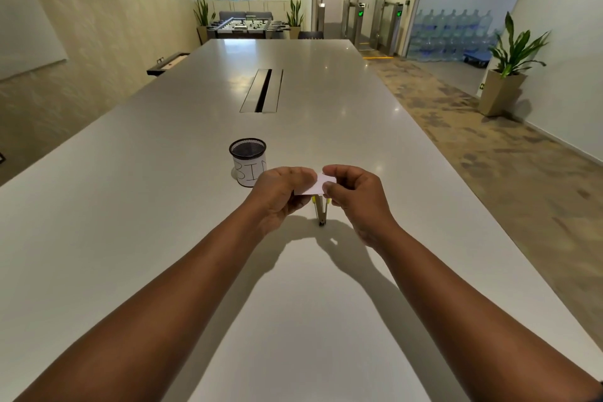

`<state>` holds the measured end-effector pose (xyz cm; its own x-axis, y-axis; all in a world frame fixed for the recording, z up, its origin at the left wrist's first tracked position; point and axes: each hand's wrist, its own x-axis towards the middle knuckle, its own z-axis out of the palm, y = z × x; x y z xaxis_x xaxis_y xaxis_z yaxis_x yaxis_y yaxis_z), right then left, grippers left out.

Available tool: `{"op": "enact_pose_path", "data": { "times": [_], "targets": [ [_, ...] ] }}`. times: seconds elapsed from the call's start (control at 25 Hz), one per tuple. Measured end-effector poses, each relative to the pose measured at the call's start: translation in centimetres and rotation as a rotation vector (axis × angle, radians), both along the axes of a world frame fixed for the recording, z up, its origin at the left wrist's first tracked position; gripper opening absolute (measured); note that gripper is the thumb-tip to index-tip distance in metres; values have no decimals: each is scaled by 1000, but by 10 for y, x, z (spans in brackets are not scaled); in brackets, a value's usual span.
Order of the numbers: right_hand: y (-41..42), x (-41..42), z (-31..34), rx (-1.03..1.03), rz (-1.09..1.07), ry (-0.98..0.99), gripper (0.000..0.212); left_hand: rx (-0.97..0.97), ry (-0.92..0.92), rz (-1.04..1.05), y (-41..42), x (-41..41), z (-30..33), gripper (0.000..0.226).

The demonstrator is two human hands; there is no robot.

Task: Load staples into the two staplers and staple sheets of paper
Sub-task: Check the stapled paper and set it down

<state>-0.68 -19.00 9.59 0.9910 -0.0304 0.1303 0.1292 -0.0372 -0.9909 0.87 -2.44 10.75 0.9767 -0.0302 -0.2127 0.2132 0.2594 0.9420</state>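
Observation:
Both hands hold one small white piece of paper (316,185) above the white table (130,238). My left hand (280,194) grips its left end, and my right hand (354,194) pinches its right end between thumb and fingers. Beneath the paper lies a stapler (321,210) with yellow sides and a grey metal top, mostly hidden by the hands and the paper. Only one stapler shows.
A black mesh cup (248,161) with a paper label reading "BIN" stands just left of my left hand. A cable slot (262,90) sits in the table's middle. The table's right edge drops to a carpeted floor with a potted plant (509,68).

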Motion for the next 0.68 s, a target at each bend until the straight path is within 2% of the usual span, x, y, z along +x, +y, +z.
{"op": "enact_pose_path", "data": {
  "times": [0.12,0.28,0.4,0.56,0.68],
  "targets": [
    [-1,0,1,-6,6,2,29,82,-49,-32,1,0,-1,24],
    [2,-1,3,-32,28,-12,29,-36,42,83,-3,1,-3,21],
    [0,-1,4,-32,-2,0,28,41,-63,-48,1,-1,-5,28],
    [4,-2,4,-58,40,-4,29,-88,111,98,-4,1,-2,23],
    [5,-1,4,-56,8,-2,29,-40,7,39,-5,2,-7,21]
  ]
}}
